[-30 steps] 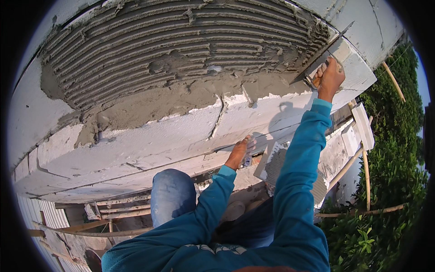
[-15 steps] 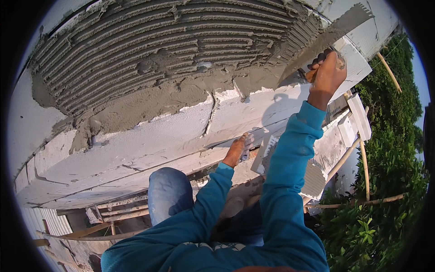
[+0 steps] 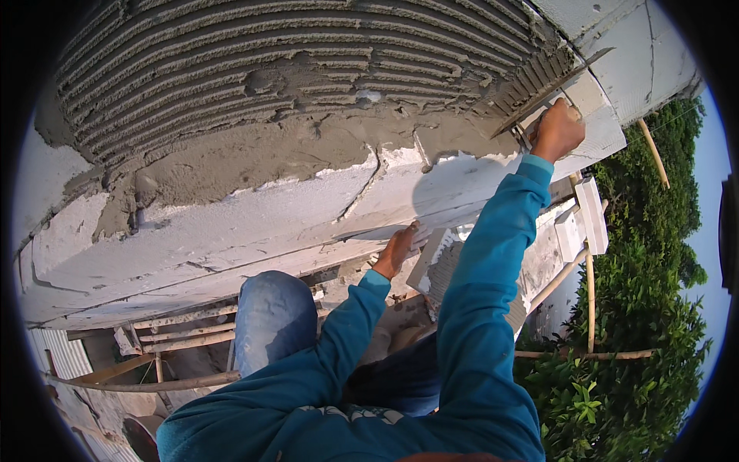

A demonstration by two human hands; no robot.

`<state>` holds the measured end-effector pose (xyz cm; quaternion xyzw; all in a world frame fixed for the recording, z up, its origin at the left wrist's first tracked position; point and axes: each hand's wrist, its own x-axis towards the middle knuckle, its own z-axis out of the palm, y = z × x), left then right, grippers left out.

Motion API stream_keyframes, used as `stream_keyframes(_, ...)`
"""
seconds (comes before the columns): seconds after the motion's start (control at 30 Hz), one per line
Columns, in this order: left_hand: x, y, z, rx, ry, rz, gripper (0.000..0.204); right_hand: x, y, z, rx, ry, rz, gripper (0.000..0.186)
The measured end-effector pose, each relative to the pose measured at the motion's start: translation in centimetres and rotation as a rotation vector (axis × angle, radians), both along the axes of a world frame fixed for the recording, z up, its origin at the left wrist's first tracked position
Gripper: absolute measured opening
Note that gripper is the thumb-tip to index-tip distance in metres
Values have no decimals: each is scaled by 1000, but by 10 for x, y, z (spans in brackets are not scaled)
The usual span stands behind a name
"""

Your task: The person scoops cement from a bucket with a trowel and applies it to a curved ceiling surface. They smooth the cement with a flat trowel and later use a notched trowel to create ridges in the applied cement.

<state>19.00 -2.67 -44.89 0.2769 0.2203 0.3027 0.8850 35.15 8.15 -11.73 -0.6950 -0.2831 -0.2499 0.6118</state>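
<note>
My right hand [image 3: 558,131] is closed round the handle of a notched trowel [image 3: 543,95]. The trowel's long blade stands edge-on against the right end of a bed of grey mortar [image 3: 231,54], which is combed into curved ridges. A smoother band of mortar [image 3: 262,150] runs along the near edge of the white block wall [image 3: 269,208]. Lower down, my left hand [image 3: 396,252] has its fingers stretched out beside the wall's side face and holds nothing that I can see.
My bent knee [image 3: 277,323] is close to the wall. Right of my left hand lies a grooved block [image 3: 439,266]. Bamboo poles [image 3: 188,340] form scaffolding at lower left, with another pole [image 3: 590,304] at right. White block pieces [image 3: 591,215] stand near green foliage [image 3: 631,308].
The trowel blade has turned from showing its broad face to nearly edge-on, at the mortar's right end. My left hand stays by the wall. The whole view has shifted slightly.
</note>
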Motion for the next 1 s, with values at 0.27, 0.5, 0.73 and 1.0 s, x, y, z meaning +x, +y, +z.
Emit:
stream_keyframes(0.27, -12, -2, 14, 46, 28, -13, 73, -25, -14, 7, 114, 379, 568, 22)
stream_keyframes(0.5, 2, -7, 12, 76, 68, -112, 70, -55, -21, -1, 148, 242, 651, 23)
stream_keyframes(0.73, 2, -3, 10, 34, 58, -49, 63, -95, -27, 2, 119, 296, 710, 19)
stream_keyframes(1.0, 0, -8, 20, 58, 114, -31, 68, -130, -25, 3, 174, 362, 825, 13)
